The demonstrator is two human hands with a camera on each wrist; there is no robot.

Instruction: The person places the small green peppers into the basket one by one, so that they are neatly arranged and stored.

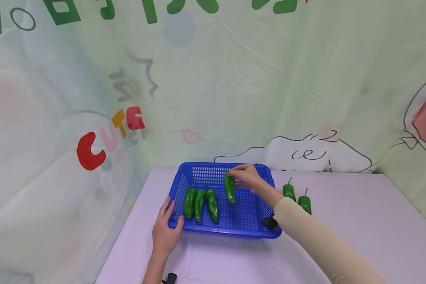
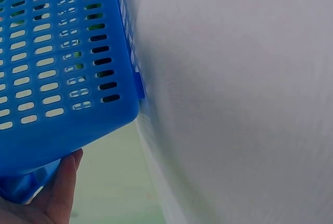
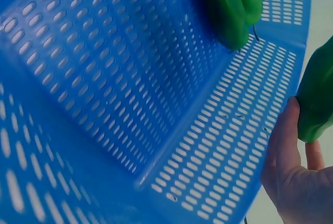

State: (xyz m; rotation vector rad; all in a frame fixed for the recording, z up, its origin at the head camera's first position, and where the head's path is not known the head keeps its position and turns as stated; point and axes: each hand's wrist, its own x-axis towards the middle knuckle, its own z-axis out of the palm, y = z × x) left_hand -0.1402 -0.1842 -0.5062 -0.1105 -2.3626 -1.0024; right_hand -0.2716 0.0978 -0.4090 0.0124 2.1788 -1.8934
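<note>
Centre frame, the right hand pinches a pepper — glossy skin could make it slip; lower left, the left hand spreads against the basket.

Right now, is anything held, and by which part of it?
The right hand holds a green pepper by its upper end; the left hand grips the blue basket by its near left corner.
</note>
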